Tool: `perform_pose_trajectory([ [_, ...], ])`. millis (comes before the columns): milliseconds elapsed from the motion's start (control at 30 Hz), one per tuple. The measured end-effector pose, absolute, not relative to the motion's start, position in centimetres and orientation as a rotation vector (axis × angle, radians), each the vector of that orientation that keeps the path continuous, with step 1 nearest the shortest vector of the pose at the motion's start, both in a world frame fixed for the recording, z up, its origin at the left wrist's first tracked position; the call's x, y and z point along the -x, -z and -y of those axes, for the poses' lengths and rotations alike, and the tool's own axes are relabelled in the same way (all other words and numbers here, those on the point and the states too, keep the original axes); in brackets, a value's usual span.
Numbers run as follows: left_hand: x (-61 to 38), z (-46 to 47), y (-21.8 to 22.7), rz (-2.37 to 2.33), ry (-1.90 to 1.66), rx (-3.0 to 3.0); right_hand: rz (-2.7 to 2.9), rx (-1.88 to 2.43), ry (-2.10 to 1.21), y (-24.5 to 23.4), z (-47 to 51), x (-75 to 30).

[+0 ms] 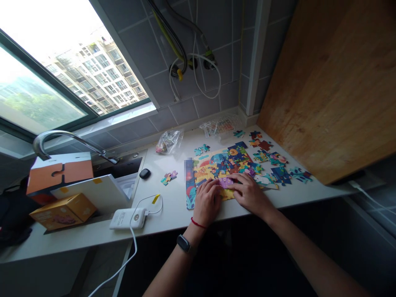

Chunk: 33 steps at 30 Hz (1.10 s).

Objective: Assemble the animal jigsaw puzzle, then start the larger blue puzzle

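A partly assembled, colourful jigsaw puzzle [213, 163] lies flat on the counter in front of me. At its near edge, a purple puzzle piece [226, 182] sits between my two hands. My left hand [208, 200] has its fingers bent and pressed together, tips at the piece's left side. My right hand [250, 192] comes in from the other side, with thumb and fingers against the piece's right side. My palms and the undersides of my fingers are hidden. Loose puzzle pieces [281, 175] lie right of the puzzle, some touching or overlapping.
More pieces [169, 177] lie left of the puzzle, others [202, 149] behind it. Clear plastic bags [169, 141] rest near the wall. Leftward are a black oval case [144, 173], a white power bank [128, 218] with cable, boxes [63, 210] and a faucet [71, 138]. A wooden panel [334, 90] stands right.
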State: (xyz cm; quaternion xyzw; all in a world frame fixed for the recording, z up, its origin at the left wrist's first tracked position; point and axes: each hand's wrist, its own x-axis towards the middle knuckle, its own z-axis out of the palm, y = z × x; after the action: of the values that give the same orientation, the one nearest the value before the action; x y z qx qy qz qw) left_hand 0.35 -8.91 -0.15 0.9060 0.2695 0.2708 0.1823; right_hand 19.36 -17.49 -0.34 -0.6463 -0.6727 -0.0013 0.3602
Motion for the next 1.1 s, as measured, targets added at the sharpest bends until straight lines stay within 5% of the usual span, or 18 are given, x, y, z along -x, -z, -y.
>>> perform_pose_trajectory([
  [1100, -0.44, 9.27, -0.12, -0.806, -0.682, -2.705, 1.678, 1.801, 0.088, 0.16, 17.59, -18.91],
])
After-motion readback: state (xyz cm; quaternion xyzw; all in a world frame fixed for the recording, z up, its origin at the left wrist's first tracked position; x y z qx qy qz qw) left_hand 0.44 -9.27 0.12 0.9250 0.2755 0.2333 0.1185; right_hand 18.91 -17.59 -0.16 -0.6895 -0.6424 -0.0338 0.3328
